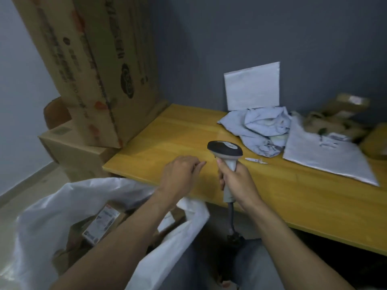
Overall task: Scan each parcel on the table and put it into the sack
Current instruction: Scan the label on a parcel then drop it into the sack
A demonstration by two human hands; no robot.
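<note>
Our right grip [236,181] is wrapped round the handle of the barcode scanner [225,150], upright over the worktop [167,132]. Our left grip [180,174] hovers beside it, fingers loosely curled, holding nothing. A flat grey mailer [326,160] lies at the worktop's right, its label too blurred to read. The white sack [52,206] gapes at lower left, a labelled carton [102,223] inside.

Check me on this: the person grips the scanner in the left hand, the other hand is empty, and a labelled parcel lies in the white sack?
Not quite: the head view shows the scanner gripped in the right hand, not the left. The left hand is the empty one, and a labelled parcel does lie in the white sack.
</note>
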